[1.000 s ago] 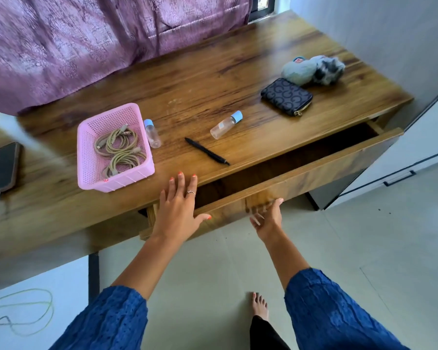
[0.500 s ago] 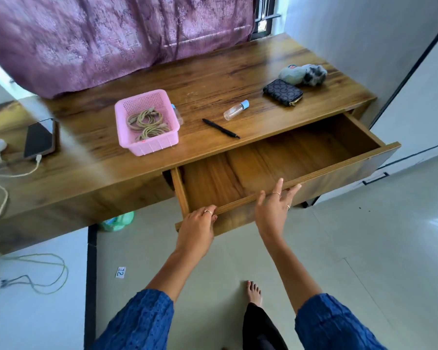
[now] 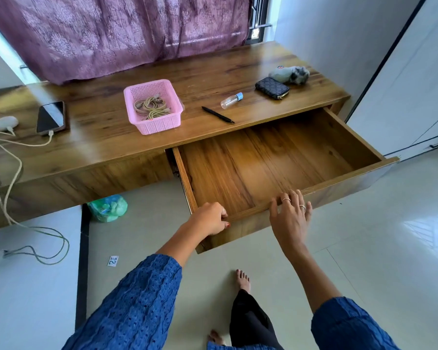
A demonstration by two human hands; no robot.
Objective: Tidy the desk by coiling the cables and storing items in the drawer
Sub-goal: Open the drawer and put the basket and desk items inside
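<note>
At lower centre, the left hand (image 3: 209, 219) grips the front edge of the open wooden drawer (image 3: 263, 162), fingers curled over it. The right hand (image 3: 290, 215) rests on that edge with fingers straight and spread.

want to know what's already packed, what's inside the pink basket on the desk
The pink perforated plastic basket holds coiled beige cables with connector ends showing. Its near wall hides the front part of the floor, and whatever lies beneath the coils cannot be seen.
</note>
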